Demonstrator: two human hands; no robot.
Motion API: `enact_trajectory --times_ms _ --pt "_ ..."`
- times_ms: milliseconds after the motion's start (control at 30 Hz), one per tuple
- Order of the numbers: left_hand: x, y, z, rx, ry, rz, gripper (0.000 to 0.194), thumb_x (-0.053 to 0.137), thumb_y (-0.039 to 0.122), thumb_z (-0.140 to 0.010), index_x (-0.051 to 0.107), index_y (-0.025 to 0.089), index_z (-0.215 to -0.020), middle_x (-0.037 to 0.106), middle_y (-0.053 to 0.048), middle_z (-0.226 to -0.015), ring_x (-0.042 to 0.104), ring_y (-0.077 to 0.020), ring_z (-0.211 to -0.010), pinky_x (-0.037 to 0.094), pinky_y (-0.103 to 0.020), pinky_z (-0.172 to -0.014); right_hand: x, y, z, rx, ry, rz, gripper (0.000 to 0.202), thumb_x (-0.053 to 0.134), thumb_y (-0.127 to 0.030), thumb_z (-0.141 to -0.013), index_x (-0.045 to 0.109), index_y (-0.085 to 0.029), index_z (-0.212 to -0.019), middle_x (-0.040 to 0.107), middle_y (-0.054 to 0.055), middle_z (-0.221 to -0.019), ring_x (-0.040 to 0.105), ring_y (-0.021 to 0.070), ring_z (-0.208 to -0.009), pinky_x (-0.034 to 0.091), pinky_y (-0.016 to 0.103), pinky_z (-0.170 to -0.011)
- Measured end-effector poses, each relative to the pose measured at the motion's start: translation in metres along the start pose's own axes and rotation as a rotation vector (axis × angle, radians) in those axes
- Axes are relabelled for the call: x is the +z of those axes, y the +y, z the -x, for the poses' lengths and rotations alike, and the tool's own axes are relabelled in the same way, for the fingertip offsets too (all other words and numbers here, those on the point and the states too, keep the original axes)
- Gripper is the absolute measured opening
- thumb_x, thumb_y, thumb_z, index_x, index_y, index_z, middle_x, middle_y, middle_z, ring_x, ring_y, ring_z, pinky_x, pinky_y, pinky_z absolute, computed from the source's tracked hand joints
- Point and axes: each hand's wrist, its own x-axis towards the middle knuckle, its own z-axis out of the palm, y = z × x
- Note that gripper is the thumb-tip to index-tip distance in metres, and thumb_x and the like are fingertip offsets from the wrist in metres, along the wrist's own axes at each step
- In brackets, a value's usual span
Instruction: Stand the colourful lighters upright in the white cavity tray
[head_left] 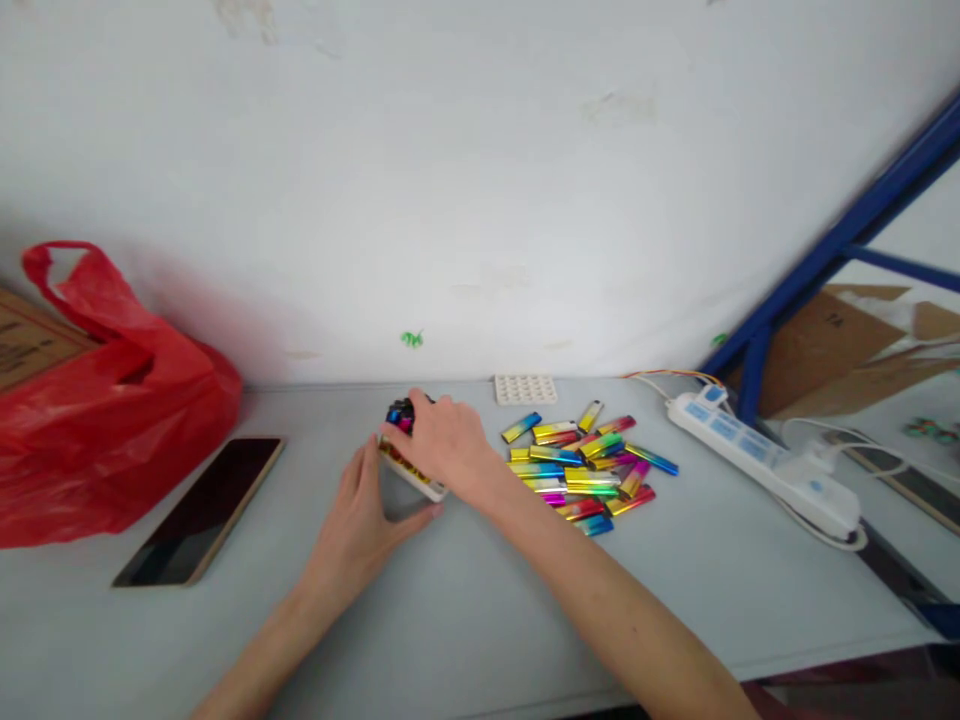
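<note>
Left hand [358, 515], thumb and fingers spread along the near side of the white tray [430, 490], best steadies it on the table [480, 610] under the right hand [450, 445], whose grip I cannot tell.

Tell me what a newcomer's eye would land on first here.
Probably the red plastic bag, bulging at the far left against the pale wall. Next would be the heap of shiny, multicoloured pieces on the grey table, right of centre. Then, near the middle, the small white tray, with the left hand at its near side and the right hand over it.
</note>
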Motion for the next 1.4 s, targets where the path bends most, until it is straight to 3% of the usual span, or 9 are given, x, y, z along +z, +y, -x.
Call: enact_trajectory --times_ms 133,333,467,600,667,733,900,1167,1400 --pt "0.021 0.031 -0.01 0.013 -0.143 0.177 0.128 0.087 0.064 -0.077 0.012 0.025 -0.174 0.039 -0.023 -0.172 0.043 -0.0482 -0.158 0.041 -0.067 -0.127 -0.022 0.031 0.017 0.232 -0.061 -0.108 0.063 0.045 -0.07 -0.108 0.067 -0.017 -0.136 0.08 0.021 -0.116 0.078 0.0371 -0.109 0.059 0.047 -0.092" --pt "0.045 0.062 -0.023 0.061 -0.192 0.419 0.142 0.098 0.056 -0.063 0.015 0.026 -0.174 0.043 -0.02 -0.167 0.041 -0.0508 -0.158 0.037 -0.067 -0.13 -0.029 0.056 0.038 0.381 -0.02 -0.163 0.056 0.048 -0.061 -0.11 0.068 -0.015 -0.135 0.079 0.021 -0.118 0.076 0.0363 -0.115 0.055 0.045 -0.098" --pt "0.048 0.061 -0.032 0.078 -0.218 0.534 0.135 0.098 0.048 -0.064 0.02 0.032 -0.173 0.043 -0.017 -0.168 0.048 -0.046 -0.154 0.045 -0.066 -0.125 -0.027 0.062 0.046 0.397 0.022 -0.198 0.056 0.044 -0.057 -0.113 0.065 -0.012 -0.14 0.077 0.023 -0.124 0.073 0.0346 -0.121 0.053 0.043 -0.102" --pt "0.042 0.055 -0.044 0.08 -0.334 0.691 0.129 0.098 0.04 -0.064 0.026 0.035 -0.17 0.047 -0.017 -0.168 0.057 -0.0428 -0.147 0.054 -0.067 -0.117 -0.027 0.063 0.053 0.37 0.066 -0.162 0.057 0.045 -0.05 -0.114 0.055 -0.009 -0.152 0.071 0.026 -0.138 0.068 0.0354 -0.13 0.05 0.046 -0.109" --pt "0.04 0.055 -0.05 0.077 -0.39 0.734 0.128 0.099 0.038 -0.063 0.028 0.033 -0.169 0.048 -0.018 -0.168 0.057 -0.043 -0.148 0.053 -0.067 -0.118 -0.027 0.06 0.054 0.369 0.119 -0.121 0.062 0.045 -0.051 -0.113 0.046 -0.012 -0.162 0.063 0.025 -0.15 0.063 0.0374 -0.136 0.049 0.05 -0.112" --pt "0.039 0.056 -0.056 0.096 -0.425 0.755 0.127 0.1 0.038 -0.061 0.031 0.031 -0.168 0.047 -0.019 -0.17 0.055 -0.0437 -0.151 0.05 -0.067 -0.121 -0.026 0.056 0.05 0.342 0.135 -0.079 0.06 0.042 -0.053 -0.114 0.048 -0.017 -0.162 0.059 0.023 -0.156 0.059 0.0387 -0.139 0.049 0.052 -0.112" --pt "0.039 0.061 -0.065 0.174 -0.46 0.767 0.118 0.098 0.037 -0.065 0.036 0.027 -0.165 0.041 -0.018 -0.174 0.045 -0.0435 -0.158 0.044 -0.065 -0.127 -0.019 0.05 0.038 0.272 0.08 0.071 0.05 0.035 -0.047 -0.116 0.072 -0.019 -0.134 0.068 0.02 -0.14 0.058 0.0419 -0.133 0.051 0.057 -0.106" --pt "0.037 0.061 -0.064 0.156 -0.473 0.768 0.116 0.099 0.038 -0.063 0.04 0.026 -0.162 0.042 -0.022 -0.17 0.048 -0.0427 -0.155 0.047 -0.065 -0.124 -0.025 0.069 0.042 0.296 -0.01 0.123 0.05 0.03 -0.041 -0.116 0.07 -0.016 -0.133 0.069 0.024 -0.134 0.06 0.0395 -0.13 0.053 0.055 -0.103" --pt "0.036 0.062 -0.063 0.15 -0.457 0.759 0.115 0.099 0.038 -0.061 0.043 0.025 -0.161 0.046 -0.021 -0.165 0.05 -0.0443 -0.153 0.049 -0.066 -0.122 -0.024 0.096 0.048 0.293 0.022 0.127 0.048 0.034 -0.042 -0.116 0.073 -0.018 -0.129 0.071 0.022 -0.13 0.06 0.0389 -0.126 0.05 0.053 -0.103"
